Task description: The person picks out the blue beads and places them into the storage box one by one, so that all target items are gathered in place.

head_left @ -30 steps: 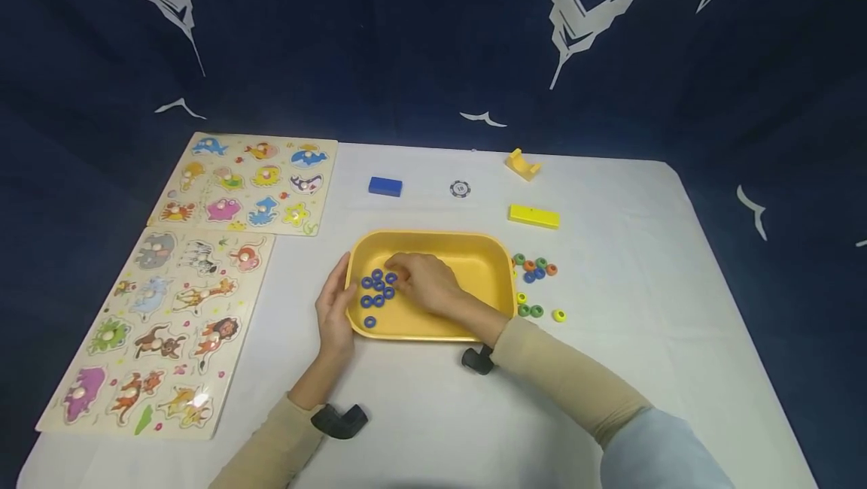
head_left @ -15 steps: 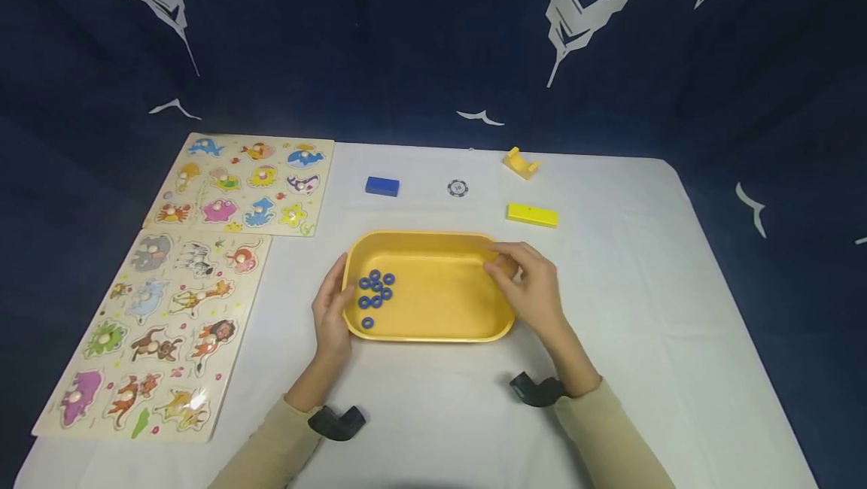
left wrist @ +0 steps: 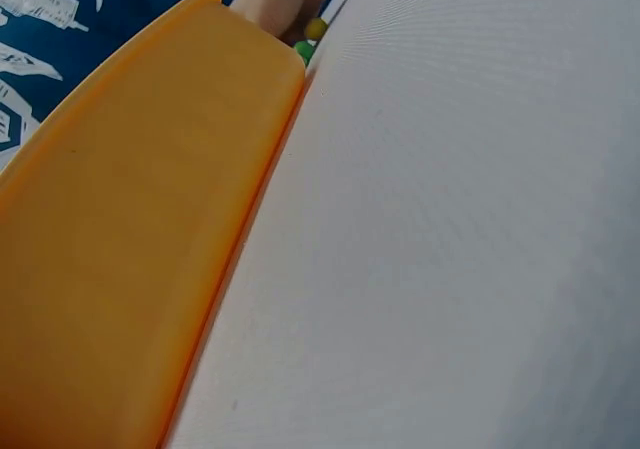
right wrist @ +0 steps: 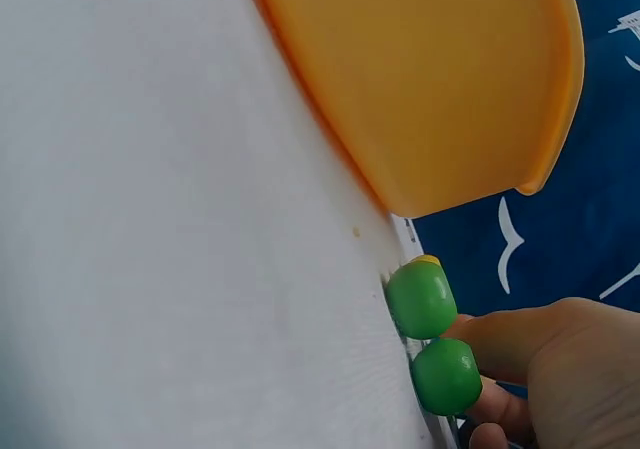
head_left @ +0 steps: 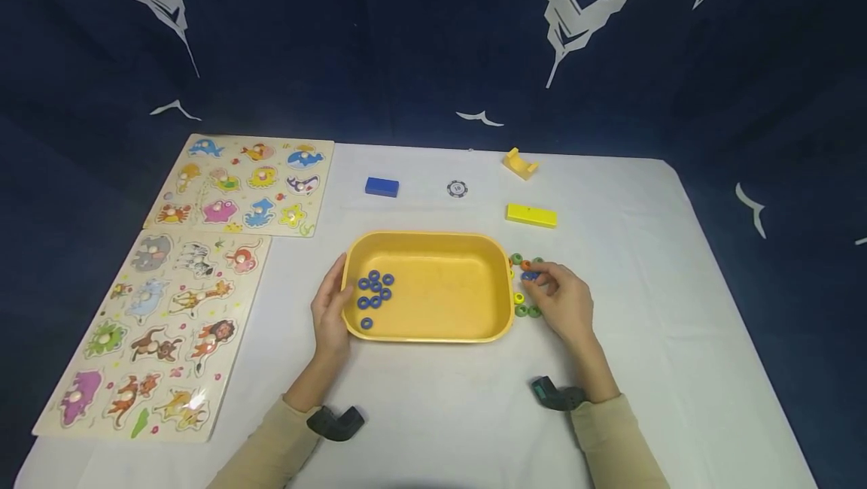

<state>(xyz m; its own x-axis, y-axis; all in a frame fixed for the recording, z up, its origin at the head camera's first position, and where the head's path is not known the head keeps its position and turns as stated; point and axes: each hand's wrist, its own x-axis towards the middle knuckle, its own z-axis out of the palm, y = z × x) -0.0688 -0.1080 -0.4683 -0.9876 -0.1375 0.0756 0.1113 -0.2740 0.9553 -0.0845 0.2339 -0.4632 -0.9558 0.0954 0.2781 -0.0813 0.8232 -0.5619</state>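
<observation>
My left hand (head_left: 332,316) grips the left end of a yellow plastic tray (head_left: 440,248), thumb over the rim. Several small blue ring-shaped beads (head_left: 375,287) lie loosely in the tray's left part. Beyond its right end, my right hand (head_left: 565,305) pinches at a blue bead (head_left: 530,276) among loose beads, thumb and forefinger on either side. The fingers partly cover this group. Green beads (head_left: 521,311), an orange bead (head_left: 525,265) and a yellow bead (head_left: 518,298) show around them. In the right wrist view, two green beads (right wrist: 430,374) partly hide the fingertips.
Two wooden animal puzzle boards (head_left: 247,173) (head_left: 162,323) lie on the left. Behind the tray are a blue block (head_left: 382,187), a round chip (head_left: 457,189), a yellow block (head_left: 531,216) and a curved yellow piece (head_left: 520,164). White cloth (head_left: 677,308) covers the table.
My right hand has moved right, out of the tray and over its right end, to the loose beads. The left hand stays on the tray; the blue beads inside keep their places.
</observation>
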